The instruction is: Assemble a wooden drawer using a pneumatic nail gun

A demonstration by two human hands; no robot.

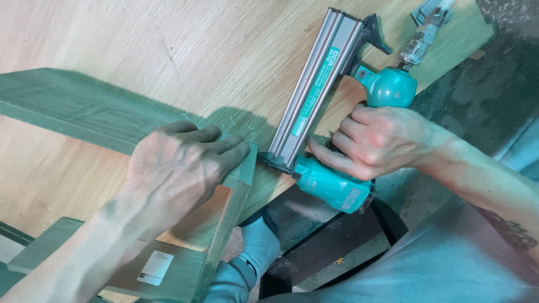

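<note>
Head view: your right hand [377, 140] grips the teal nail gun [331, 182], its long silver magazine [314, 90] running far-right to near-left, nose apparently touching the corner of the green panel [84, 109]. Your left hand [179, 168] lies flat, fingers spread, pressing that corner just left of the nose, over the wooden bench [168, 45].

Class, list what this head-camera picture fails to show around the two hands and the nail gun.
- Nail gun trigger: head view, covered by the right hand.
- Air hose beyond the metal fitting: cut off by the top edge.
- Green board corner joint: under the left hand.
</note>
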